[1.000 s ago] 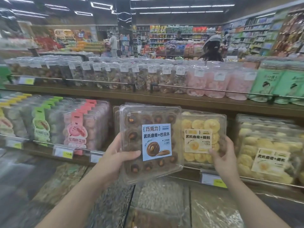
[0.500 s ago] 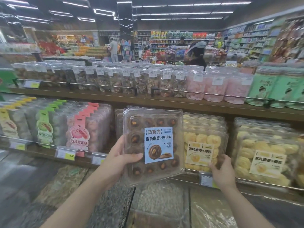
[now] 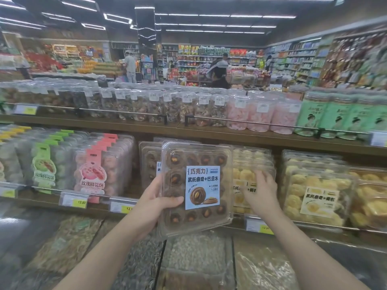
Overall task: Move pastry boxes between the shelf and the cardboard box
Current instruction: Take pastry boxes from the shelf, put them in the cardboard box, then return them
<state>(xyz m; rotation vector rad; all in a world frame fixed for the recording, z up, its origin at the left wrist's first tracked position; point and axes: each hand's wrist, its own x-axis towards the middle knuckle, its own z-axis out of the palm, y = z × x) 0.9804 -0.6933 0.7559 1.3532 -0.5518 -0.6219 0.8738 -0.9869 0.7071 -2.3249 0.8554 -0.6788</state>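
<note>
A clear plastic box of chocolate cookies (image 3: 196, 189) is held upright in front of the lower shelf (image 3: 251, 141), near the middle of the view. It is gripped by the left hand (image 3: 156, 200) at its 9 o'clock edge: the thumb is laid across the front beside the blue label, and the other fingers are hidden behind the box. The box is tilted slightly, its lower corner at 5 o'clock lying lowest.

At 3 o'clock from this box, the right hand (image 3: 259, 191) is spread against the front of a box of yellow cookies (image 3: 249, 181) that stands on the shelf. Its fingers are fairly straight and parted; whether the box is being pressed or only touched cannot be told, as the hand is blurred. More boxes of yellow cookies (image 3: 316, 191) are stacked further toward 3 o'clock. Behind the held box, at 10 o'clock, another box of chocolate cookies (image 3: 149, 164) is seen standing on the shelf.

Toward 9 o'clock, packs with pink labels (image 3: 93, 174) and green labels (image 3: 44, 166) are lined up. On the upper shelf (image 3: 125, 124), at 12 o'clock, clear jars (image 3: 184, 105) of snacks are ranged in a row, with green canisters (image 3: 339, 116) at 2 o'clock. Yellow price tags (image 3: 81, 201) are fixed along the shelf rail. Bins of seeds (image 3: 196, 254) lie at 6 o'clock, under the forearms.
</note>
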